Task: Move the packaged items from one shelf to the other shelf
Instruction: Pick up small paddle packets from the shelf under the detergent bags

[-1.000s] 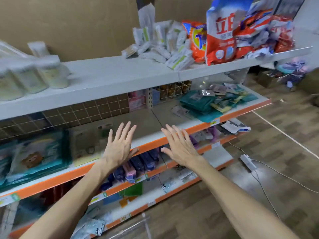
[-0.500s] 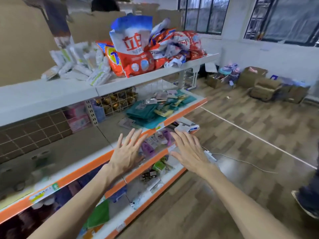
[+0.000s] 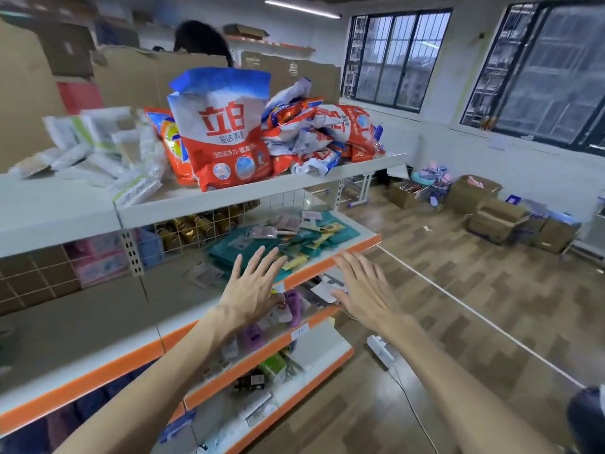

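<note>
Packaged items [image 3: 226, 142], chiefly red-and-white bags, were heaped on the top shelf [image 3: 262, 195], with white packets [image 3: 98, 149] to their left. Teal packets [image 3: 244, 249] lay on the orange-edged middle shelf [image 3: 330, 259]. Left hand [image 3: 252, 290] and right hand [image 3: 366, 291] were raised before that edge, fingers spread, grasping nothing
</note>
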